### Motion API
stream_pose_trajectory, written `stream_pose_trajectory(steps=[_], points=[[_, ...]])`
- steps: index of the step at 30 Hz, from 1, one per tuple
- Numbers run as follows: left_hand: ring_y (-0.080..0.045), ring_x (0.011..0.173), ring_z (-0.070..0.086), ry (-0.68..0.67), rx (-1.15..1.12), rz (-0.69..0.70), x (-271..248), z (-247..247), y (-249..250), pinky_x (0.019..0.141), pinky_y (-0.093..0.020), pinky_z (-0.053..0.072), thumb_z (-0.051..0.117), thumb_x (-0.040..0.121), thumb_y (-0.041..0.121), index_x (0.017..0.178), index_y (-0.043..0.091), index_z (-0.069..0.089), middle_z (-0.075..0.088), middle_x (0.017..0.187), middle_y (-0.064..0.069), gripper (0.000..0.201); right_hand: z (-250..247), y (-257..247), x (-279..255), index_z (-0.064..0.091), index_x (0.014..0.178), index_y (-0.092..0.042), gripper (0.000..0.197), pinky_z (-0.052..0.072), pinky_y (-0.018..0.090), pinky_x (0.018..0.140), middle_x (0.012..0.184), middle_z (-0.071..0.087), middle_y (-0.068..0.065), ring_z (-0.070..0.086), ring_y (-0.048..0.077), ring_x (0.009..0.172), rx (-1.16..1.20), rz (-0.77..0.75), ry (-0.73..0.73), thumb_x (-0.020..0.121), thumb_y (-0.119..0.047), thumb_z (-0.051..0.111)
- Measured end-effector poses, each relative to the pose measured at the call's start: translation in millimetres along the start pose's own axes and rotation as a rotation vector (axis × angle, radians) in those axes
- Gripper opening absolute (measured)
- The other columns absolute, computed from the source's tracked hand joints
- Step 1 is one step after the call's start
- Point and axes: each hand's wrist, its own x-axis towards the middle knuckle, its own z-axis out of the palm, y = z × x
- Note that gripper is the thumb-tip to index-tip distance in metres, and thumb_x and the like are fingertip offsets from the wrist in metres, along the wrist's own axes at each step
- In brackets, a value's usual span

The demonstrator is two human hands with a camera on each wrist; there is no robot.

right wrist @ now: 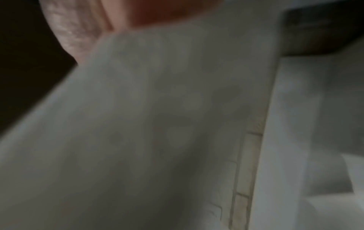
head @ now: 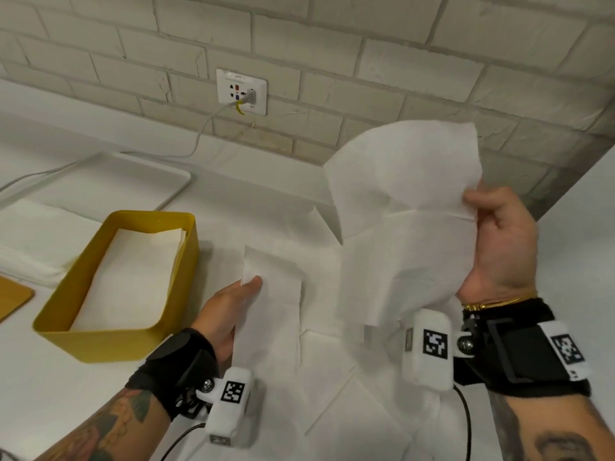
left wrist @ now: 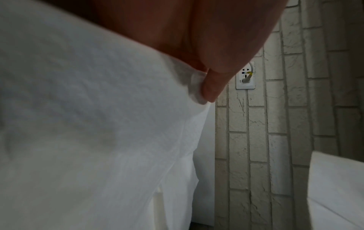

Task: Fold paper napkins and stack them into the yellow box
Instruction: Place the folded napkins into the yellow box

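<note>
My left hand pinches a folded white napkin by its left edge, thumb on top, just right of the yellow box. The box holds a stack of folded napkins. My right hand grips a large unfolded napkin by its right edge and holds it up above the table. In the left wrist view the thumb presses on the folded napkin. The right wrist view is blurred, filled mostly by the unfolded napkin.
Several loose napkins lie spread on the white table under my hands. A white tray sits behind the box, a pile of napkins to its left, an orange lid at the left edge. A brick wall with a socket stands behind.
</note>
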Motion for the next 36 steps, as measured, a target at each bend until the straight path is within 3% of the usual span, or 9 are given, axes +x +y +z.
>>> stream_pose_trajectory(steps=[2, 4, 9, 13, 16, 22, 27, 32, 36], points=[[-0.035, 0.107, 0.071, -0.005, -0.03, 0.01, -1, 0, 0, 0.094, -0.046, 0.054, 0.053, 0.103, 0.028, 0.127, 0.006, 0.065, 0.074, 0.117, -0.017, 0.035, -3, 11, -3, 0.079, 0.07, -0.017, 0.063, 0.057, 0.02, 0.063, 0.078, 0.077, -0.005, 0.073, 0.009, 0.073, 0.042, 0.014, 0.094, 0.102, -0.007, 0.026], [-0.034, 0.104, 0.073, -0.009, -0.058, 0.022, -4, -1, 1, 0.091, -0.045, 0.055, 0.052, 0.104, 0.027, 0.125, 0.006, 0.066, 0.074, 0.116, -0.018, 0.033, -21, 29, -4, 0.075, 0.095, -0.016, 0.043, 0.06, 0.026, 0.069, 0.091, 0.077, -0.002, 0.074, 0.014, 0.082, 0.009, 0.095, 0.148, 0.101, -0.011, 0.032], [-0.031, 0.106, 0.072, 0.026, -0.067, 0.046, -5, -13, -2, 0.095, -0.047, 0.054, 0.053, 0.104, 0.03, 0.127, 0.011, 0.065, 0.075, 0.116, -0.013, 0.033, -74, 69, -20, 0.063, 0.097, -0.012, 0.008, 0.047, 0.032, 0.069, 0.087, 0.066, 0.002, 0.06, 0.019, 0.084, -0.596, 0.302, 0.306, 0.097, -0.018, 0.059], [-0.028, 0.108, 0.072, 0.038, -0.048, 0.035, -4, -20, -8, 0.087, -0.042, 0.055, 0.052, 0.104, 0.032, 0.129, 0.015, 0.064, 0.075, 0.117, -0.01, 0.032, -95, 92, -41, 0.066, 0.104, -0.018, 0.007, 0.057, 0.037, 0.077, 0.102, 0.075, 0.006, 0.071, 0.025, 0.089, -0.655, 0.422, 0.356, 0.099, -0.021, 0.063], [-0.03, 0.111, 0.07, 0.032, -0.031, 0.019, -1, -23, -10, 0.095, -0.045, 0.053, 0.053, 0.104, 0.033, 0.13, 0.013, 0.064, 0.073, 0.121, -0.012, 0.034, -104, 98, -55, 0.067, 0.112, -0.019, 0.014, 0.055, 0.034, 0.076, 0.107, 0.075, 0.005, 0.072, 0.024, 0.095, -0.668, 0.472, 0.375, 0.1, -0.017, 0.062], [-0.031, 0.109, 0.071, 0.015, -0.02, 0.008, 2, -24, -11, 0.091, -0.044, 0.054, 0.054, 0.104, 0.03, 0.127, 0.013, 0.065, 0.074, 0.118, -0.012, 0.032, -118, 93, -62, 0.073, 0.112, -0.008, 0.021, 0.056, 0.046, 0.095, 0.111, 0.076, 0.012, 0.073, 0.03, 0.102, -0.535, 0.708, 0.221, 0.092, -0.014, 0.07], [-0.031, 0.111, 0.07, 0.001, 0.012, 0.007, 1, -25, -13, 0.097, -0.046, 0.052, 0.055, 0.103, 0.03, 0.127, 0.012, 0.066, 0.074, 0.119, -0.012, 0.032, -125, 93, -25, 0.07, 0.116, -0.014, 0.026, 0.058, 0.037, 0.077, 0.107, 0.076, 0.01, 0.075, 0.02, 0.085, -0.49, 0.638, 0.298, 0.09, -0.019, 0.075], [-0.026, 0.101, 0.074, -0.023, 0.02, 0.024, -2, -26, -11, 0.087, -0.043, 0.054, 0.052, 0.104, 0.028, 0.125, 0.013, 0.067, 0.075, 0.117, -0.011, 0.029, -119, 90, -16, 0.081, 0.097, -0.017, 0.018, 0.058, 0.031, 0.076, 0.111, 0.074, 0.011, 0.072, 0.022, 0.093, -0.494, 0.541, 0.192, 0.095, -0.007, 0.066], [-0.026, 0.1, 0.075, -0.018, 0.008, 0.03, -1, -27, -13, 0.084, -0.042, 0.054, 0.053, 0.104, 0.028, 0.126, 0.012, 0.066, 0.075, 0.117, -0.012, 0.031, -117, 70, -47, 0.076, 0.093, -0.009, 0.014, 0.054, 0.024, 0.089, 0.116, 0.076, 0.008, 0.069, 0.019, 0.114, -0.583, 0.425, -0.01, 0.09, -0.003, 0.064]])
